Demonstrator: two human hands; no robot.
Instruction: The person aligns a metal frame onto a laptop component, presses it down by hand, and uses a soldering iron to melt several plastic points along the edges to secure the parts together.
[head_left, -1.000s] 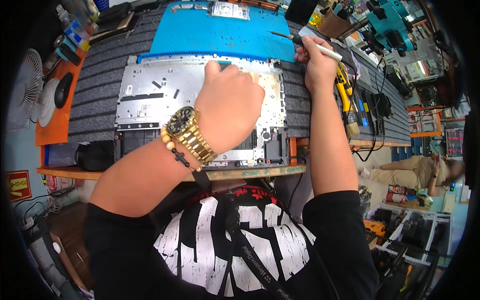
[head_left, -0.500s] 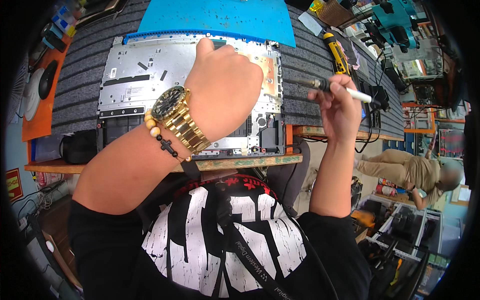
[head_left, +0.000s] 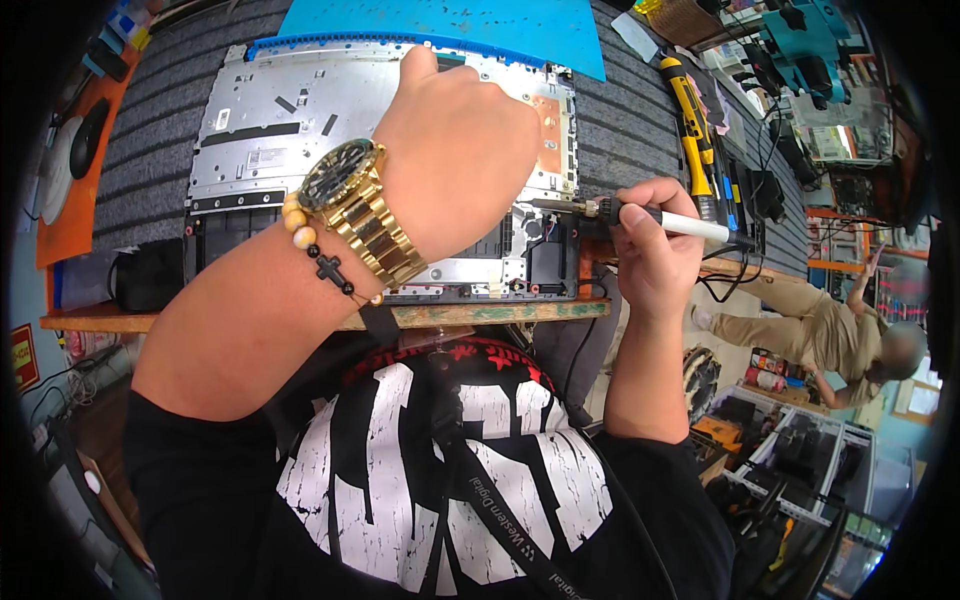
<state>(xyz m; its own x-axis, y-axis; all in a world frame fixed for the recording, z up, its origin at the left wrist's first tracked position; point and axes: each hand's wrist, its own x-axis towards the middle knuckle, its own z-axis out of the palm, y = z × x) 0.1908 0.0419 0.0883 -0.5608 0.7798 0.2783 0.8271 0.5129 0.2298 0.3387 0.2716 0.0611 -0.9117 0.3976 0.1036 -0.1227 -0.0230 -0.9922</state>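
A laptop top case (head_left: 280,115) lies on the grey striped mat, its silver metal plate facing up and a blue strip along the far edge. My left hand (head_left: 455,165) rests over the middle of the plate, back up, thumb toward the far edge. Its fingers bend down out of sight, so whatever they touch is hidden. A gold watch and a beaded bracelet circle that wrist. In my right hand (head_left: 655,245) is a soldering iron (head_left: 690,226) with a white and black handle. Its metal tip points left, over the case's right part beside my left hand.
A blue mat (head_left: 450,25) lies beyond the case. Yellow-and-black tools (head_left: 688,120) lie on the right, with cables near the bench edge (head_left: 480,314). A black mouse (head_left: 92,160) sits at far left. Another person (head_left: 830,335) is in the background at right.
My right hand has brought the soldering iron down and left, from beside the case to over its right part. My left hand stays on the plate. The whole view has shifted slightly.
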